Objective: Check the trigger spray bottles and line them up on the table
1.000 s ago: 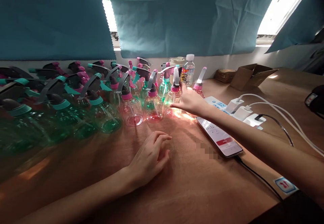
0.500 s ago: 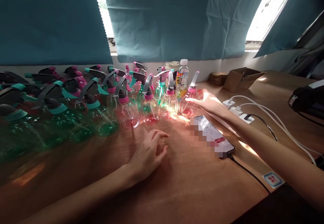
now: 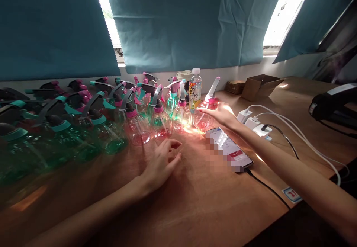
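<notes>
My right hand (image 3: pixel 224 114) grips the rightmost pink spray bottle (image 3: pixel 204 119) around its upper body, thumb across the front and the other fingers partly hidden behind it. That bottle has a pink collar and leans slightly right. To its left stand more clear pink-collared spray bottles (image 3: pixel 182 118) in a row. My left hand (image 3: pixel 164 161) rests on the tabletop, fingers loosely curved and thumb apart, holding nothing. It is just in front of a pink spray bottle (image 3: pixel 161 126). Green spray bottles (image 3: pixel 113 141) with teal collars crowd the left side.
A labelled drink bottle (image 3: pixel 195 90) stands behind the row. A phone (image 3: pixel 231 151) with a cable lies between my arms. White charger plugs (image 3: pixel 252 122) on a power strip sit right of it. An open cardboard box (image 3: pixel 258 87) is farther back, and a black device (image 3: pixel 331 103) stands right.
The view has shifted slightly. My right hand has moved the rightmost spray bottle a little to the right, away from its neighbour, and its top leans farther right. My left hand stays on the table.
</notes>
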`<state>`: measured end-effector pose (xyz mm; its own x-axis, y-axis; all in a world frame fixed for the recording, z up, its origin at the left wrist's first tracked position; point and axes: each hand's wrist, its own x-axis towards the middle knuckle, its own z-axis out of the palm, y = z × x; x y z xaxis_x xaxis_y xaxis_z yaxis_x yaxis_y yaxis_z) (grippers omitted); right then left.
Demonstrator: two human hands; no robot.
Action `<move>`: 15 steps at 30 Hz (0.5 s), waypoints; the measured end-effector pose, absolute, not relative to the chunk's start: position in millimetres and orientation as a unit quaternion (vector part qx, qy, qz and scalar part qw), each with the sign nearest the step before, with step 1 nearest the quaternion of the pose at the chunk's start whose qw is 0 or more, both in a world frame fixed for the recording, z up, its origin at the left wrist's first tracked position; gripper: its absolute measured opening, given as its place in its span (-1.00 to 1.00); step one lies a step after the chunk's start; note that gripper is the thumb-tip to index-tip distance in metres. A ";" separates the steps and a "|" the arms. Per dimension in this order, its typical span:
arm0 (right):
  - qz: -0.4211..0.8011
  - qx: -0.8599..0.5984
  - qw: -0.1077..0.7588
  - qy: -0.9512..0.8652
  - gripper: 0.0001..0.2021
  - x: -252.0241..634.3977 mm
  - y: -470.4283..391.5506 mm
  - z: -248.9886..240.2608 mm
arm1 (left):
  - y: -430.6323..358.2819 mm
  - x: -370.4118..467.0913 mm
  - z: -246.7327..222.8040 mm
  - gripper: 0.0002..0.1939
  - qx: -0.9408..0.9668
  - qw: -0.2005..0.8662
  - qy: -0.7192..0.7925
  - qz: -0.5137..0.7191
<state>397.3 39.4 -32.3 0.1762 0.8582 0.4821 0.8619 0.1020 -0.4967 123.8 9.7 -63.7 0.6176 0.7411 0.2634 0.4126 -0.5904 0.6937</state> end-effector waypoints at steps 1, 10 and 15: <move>0.013 -0.700 0.361 -0.615 -0.52 393.6 30.6 -28.2 | 10.8 126.8 -61.4 -0.84 0.836 0.316 0.350 0.280; 0.072 -0.593 0.392 -0.699 -0.57 321.2 -35.8 -19.0 | 10.5 135.7 -25.4 -0.49 0.791 0.366 0.322 0.370; 0.120 -0.543 0.382 -0.738 -0.68 279.4 -42.7 -24.9 | 4.1 131.0 -1.9 -0.33 0.800 0.317 0.338 0.381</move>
